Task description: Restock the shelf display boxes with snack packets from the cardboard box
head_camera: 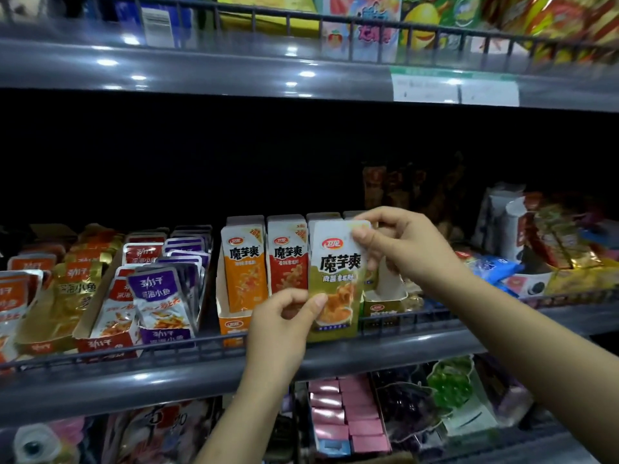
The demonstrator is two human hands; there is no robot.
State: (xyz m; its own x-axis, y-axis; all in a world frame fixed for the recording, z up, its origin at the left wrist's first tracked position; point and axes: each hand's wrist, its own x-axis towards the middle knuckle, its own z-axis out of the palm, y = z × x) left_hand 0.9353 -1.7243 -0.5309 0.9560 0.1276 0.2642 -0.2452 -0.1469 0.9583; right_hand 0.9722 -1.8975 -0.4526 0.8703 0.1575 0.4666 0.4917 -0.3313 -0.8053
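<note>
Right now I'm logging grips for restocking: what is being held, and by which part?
A green snack packet: the left hand pinches its lower left edge, and the right hand pinches its top right corner.

My left hand (284, 316) covers the green packet's (338, 279) lower left corner. Green display box (382, 308) mostly hidden behind packet and my right hand (402, 249). Price tags (455, 90) blurred, unreadable. Back of shelf (201, 373) too dark to tell.
</note>
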